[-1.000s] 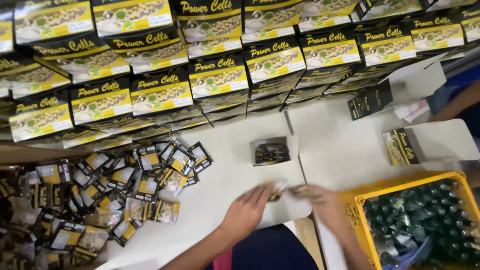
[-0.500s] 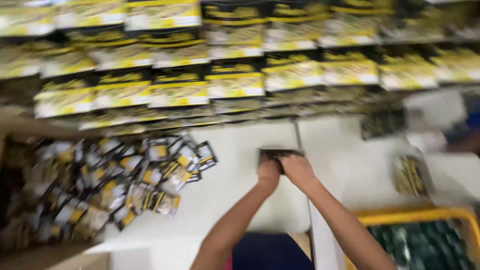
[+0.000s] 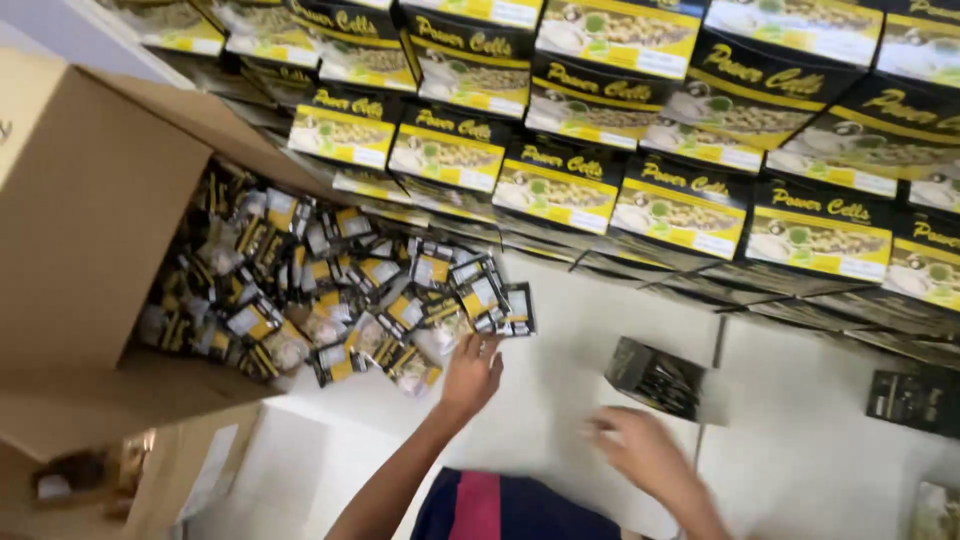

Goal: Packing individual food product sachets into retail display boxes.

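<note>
Left hand: we see our left hand (image 3: 470,372) stretched out to the near edge of the heap of sachets (image 3: 350,295), fingers spread loosely and bent, their tips touching or just short of the nearest packets; it has closed on nothing that we can make out.
Right hand: our right hand (image 3: 640,450) hovers low over the white table (image 3: 800,460), blurred; we cannot tell how far it is open, and we see nothing in it.
Heap of sachets: small black-and-yellow packets spill from the mouth of the tipped cardboard carton (image 3: 90,250) onto the table, with the furthest packets lying just beside our left fingertips.
Open small box: a dark box (image 3: 655,377) sits on the table to the right of the heap, between our two hands and just beyond the right one, touching neither.
Flat dark box: another dark box (image 3: 912,400) lies well to the right of the heap, near the picture's edge.
Stacked boxes: rows of black-and-yellow boxes (image 3: 690,200) stand behind the heap, overlapping like tiles along the far side of the table.
Carton: it lies on its side left of the heap, its flap folded down over the nearest packets.
Clothing: a dark garment with a pink stripe (image 3: 500,505) shows below the heap, between our forearms.
</note>
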